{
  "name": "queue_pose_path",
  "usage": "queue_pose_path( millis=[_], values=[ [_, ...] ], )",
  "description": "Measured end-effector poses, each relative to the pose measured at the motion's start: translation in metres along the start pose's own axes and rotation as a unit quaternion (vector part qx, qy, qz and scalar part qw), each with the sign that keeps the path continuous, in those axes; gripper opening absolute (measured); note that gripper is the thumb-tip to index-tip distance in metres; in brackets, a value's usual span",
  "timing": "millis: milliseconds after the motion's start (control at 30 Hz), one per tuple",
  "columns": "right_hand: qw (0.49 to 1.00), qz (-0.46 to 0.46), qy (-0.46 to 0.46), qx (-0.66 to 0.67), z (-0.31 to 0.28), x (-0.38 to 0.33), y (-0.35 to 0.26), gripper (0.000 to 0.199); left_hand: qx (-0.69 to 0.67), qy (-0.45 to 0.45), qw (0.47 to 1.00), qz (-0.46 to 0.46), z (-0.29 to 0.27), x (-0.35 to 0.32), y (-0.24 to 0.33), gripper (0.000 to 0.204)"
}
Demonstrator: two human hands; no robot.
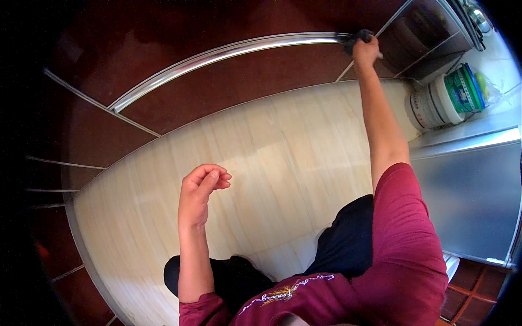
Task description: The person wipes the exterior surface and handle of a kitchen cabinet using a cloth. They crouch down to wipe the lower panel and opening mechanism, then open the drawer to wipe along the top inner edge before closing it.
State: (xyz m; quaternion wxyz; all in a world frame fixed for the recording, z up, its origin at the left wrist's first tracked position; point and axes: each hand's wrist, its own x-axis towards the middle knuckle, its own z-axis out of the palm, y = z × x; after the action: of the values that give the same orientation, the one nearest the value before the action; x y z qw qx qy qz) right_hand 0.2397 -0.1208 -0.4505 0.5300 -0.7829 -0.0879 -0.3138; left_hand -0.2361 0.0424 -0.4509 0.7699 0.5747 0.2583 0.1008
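At the far right end of a long silver metal strip [234, 48], my right hand [366, 51] grips a dark grey cloth [358, 39]. The cloth is bunched and pressed against the dark red glossy cabinet front [239, 79], where the strip ends. My right arm is stretched far forward. Above the floor, my left hand [202, 187] hangs in the air, touching nothing. Its fingers are curled loosely in toward the thumb, with nothing visible in them.
Pale wood-look floor [283, 146] lies between me and the cabinets. To the right are a white bucket [429, 108] with a green tub [463, 89] against it, and a grey metallic appliance panel [467, 195] close to my right arm. My knees [348, 228] are bent below.
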Motion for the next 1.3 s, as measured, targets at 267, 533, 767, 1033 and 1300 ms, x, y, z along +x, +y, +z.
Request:
queue_pose_path(
  millis=[267, 533, 767, 1033, 1300],
  values=[
    [0.962, -0.190, -0.177, 0.078, 0.035, -0.130, -0.093, 0.038, 0.011, -0.046, 0.999, 0.000, 0.019, 0.019, -0.006, 0.018],
    [0.998, 0.054, 0.023, -0.001, -0.002, 0.036, 0.032, 0.032, -0.022, -0.025, 0.999, -0.016, 0.015, 0.009, -0.004, 0.017],
    [0.996, -0.014, -0.014, 0.082, 0.027, -0.015, 0.013, 0.028, -0.028, -0.028, 0.999, -0.019, 0.009, 0.006, -0.002, 0.018],
    [0.921, -0.199, -0.297, 0.154, 0.065, -0.199, -0.157, 0.038, -0.035, -0.044, 0.998, 0.008, 0.007, 0.011, 0.009, 0.018],
    [0.977, -0.083, -0.062, 0.186, -0.015, -0.027, -0.091, 0.032, -0.088, 0.011, 0.995, 0.041, -0.013, -0.002, 0.016, 0.019]
  ],
)
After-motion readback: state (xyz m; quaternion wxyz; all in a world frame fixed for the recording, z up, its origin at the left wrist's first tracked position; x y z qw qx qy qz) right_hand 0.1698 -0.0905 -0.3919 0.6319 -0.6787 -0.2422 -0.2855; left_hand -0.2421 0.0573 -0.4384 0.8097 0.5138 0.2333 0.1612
